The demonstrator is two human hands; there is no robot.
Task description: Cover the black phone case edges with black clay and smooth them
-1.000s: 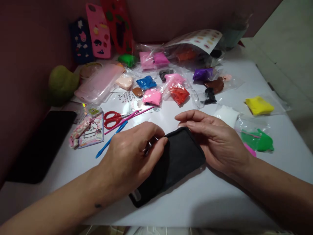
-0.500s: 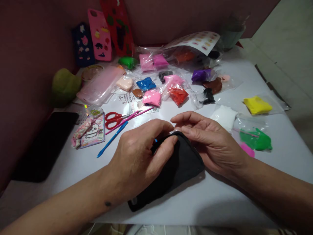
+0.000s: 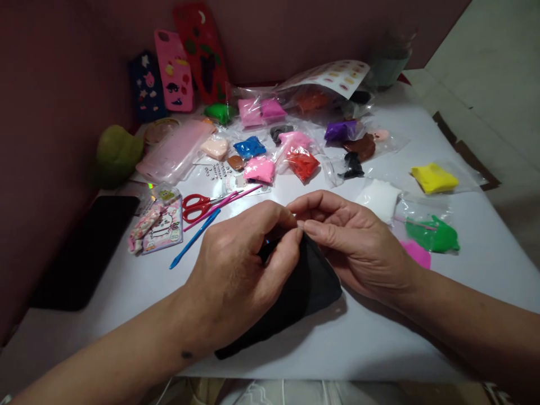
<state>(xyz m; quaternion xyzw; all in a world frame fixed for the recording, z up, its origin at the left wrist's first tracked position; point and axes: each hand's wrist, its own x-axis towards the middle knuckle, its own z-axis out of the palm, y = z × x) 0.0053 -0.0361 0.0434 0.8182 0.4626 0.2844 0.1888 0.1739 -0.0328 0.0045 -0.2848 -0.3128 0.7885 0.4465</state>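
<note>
The case (image 3: 314, 287) runs lengthwise from under the left hand (image 3: 242, 267), the nearer, toward the right hand (image 3: 365, 242); the left clamps its edge; the right's hold I cannot tell.

The left hand (image 3: 253, 259) hid much of the black phone case (image 3: 314, 281); whether the close-set fingertips (image 3: 311, 226) pinched anything was too small to tell. The view's edges cut off both forearms (image 3: 126, 349).

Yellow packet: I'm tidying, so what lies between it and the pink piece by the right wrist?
The head view shows a green lump in a clear bag, plus a thin stick.
</note>
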